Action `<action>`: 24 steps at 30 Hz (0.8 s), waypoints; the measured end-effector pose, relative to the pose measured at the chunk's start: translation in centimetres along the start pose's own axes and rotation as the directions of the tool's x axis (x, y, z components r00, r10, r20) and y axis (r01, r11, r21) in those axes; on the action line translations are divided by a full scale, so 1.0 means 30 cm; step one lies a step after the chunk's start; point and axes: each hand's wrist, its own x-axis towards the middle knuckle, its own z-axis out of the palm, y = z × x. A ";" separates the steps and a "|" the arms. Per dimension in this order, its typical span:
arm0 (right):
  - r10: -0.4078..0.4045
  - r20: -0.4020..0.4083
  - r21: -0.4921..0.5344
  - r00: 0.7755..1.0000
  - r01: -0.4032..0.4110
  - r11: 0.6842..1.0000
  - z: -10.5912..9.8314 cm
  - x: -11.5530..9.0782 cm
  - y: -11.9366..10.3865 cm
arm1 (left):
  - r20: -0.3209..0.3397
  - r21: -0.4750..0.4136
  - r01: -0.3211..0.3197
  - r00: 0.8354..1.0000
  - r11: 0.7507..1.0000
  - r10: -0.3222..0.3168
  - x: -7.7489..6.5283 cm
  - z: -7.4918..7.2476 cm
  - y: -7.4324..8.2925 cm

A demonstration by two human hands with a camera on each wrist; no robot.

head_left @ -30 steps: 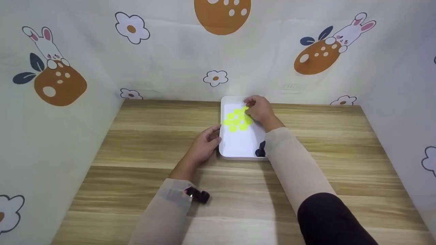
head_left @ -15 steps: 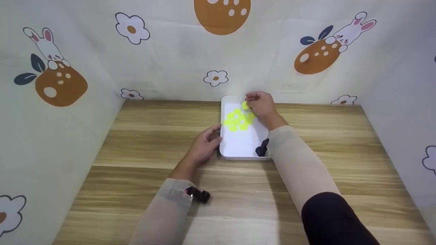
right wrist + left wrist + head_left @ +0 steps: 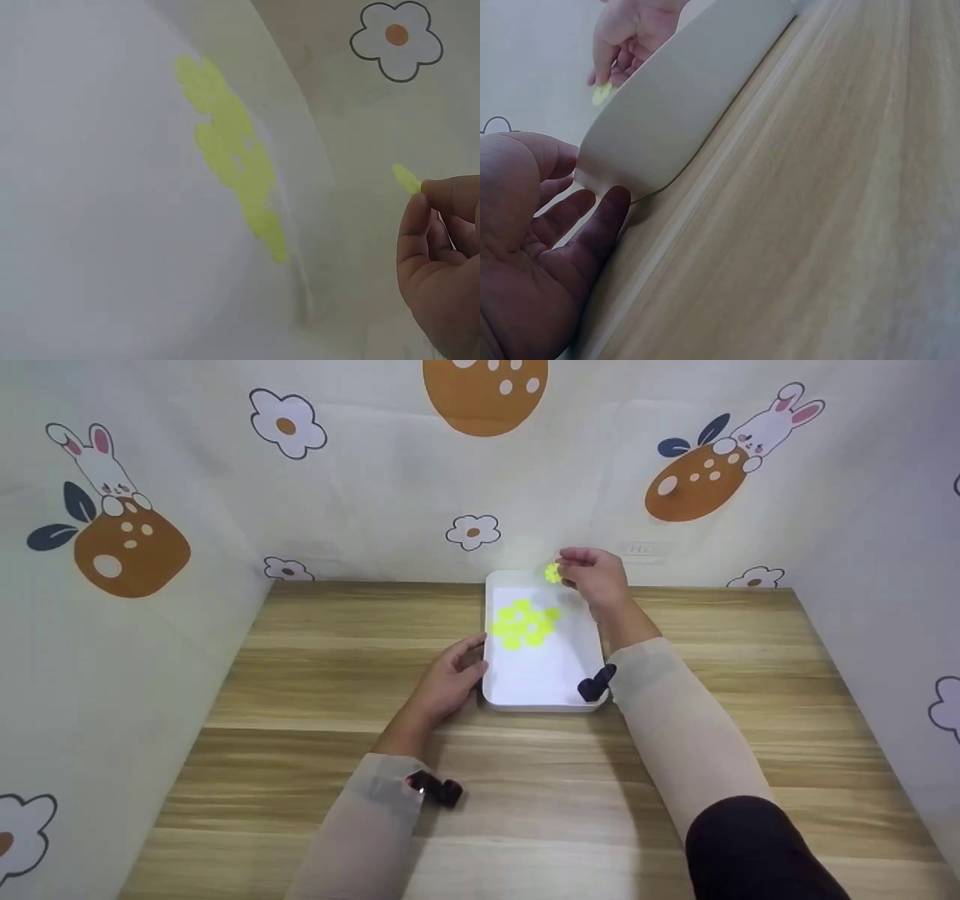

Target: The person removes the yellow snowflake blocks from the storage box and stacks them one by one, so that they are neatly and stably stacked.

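A white rectangular tray (image 3: 547, 682) lies on the wooden table, with several flat, bright yellow round pieces with scalloped edges (image 3: 517, 628) clustered inside its far half. My left hand (image 3: 448, 679) rests its fingertips and thumb against the outer left wall of the tray (image 3: 667, 112). Past the tray's far right corner, my right hand (image 3: 598, 577) is raised. It pinches one thin yellow scalloped disc (image 3: 553, 573) between thumb and index finger. Seen edge-on in the right wrist view, this disc (image 3: 407, 178) is apart from the cluster.
Light cloth walls printed with rabbits, oranges and flowers (image 3: 474, 532) stand behind and on both sides of the wooden table (image 3: 337, 660). The tray's far end lies close to the back wall. Small black cameras (image 3: 598, 682) sit on both wrists.
My right hand has lifted one yellow disc from the cluster and carried it up and to the right, beyond the tray's far rim. My left hand stays still at the tray's side.
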 end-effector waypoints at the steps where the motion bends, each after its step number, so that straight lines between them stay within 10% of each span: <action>1: -0.005 -0.005 0.011 1.000 0.005 1.000 -0.010 -0.007 -0.004 | 0.000 -0.001 0.000 1.000 1.000 0.000 0.001 0.000 0.000; 24: 0.010 -0.130 0.084 0.992 0.001 0.996 -0.287 -0.132 0.024 | -0.004 -0.023 0.004 1.000 1.000 -0.004 -0.001 -0.001 -0.003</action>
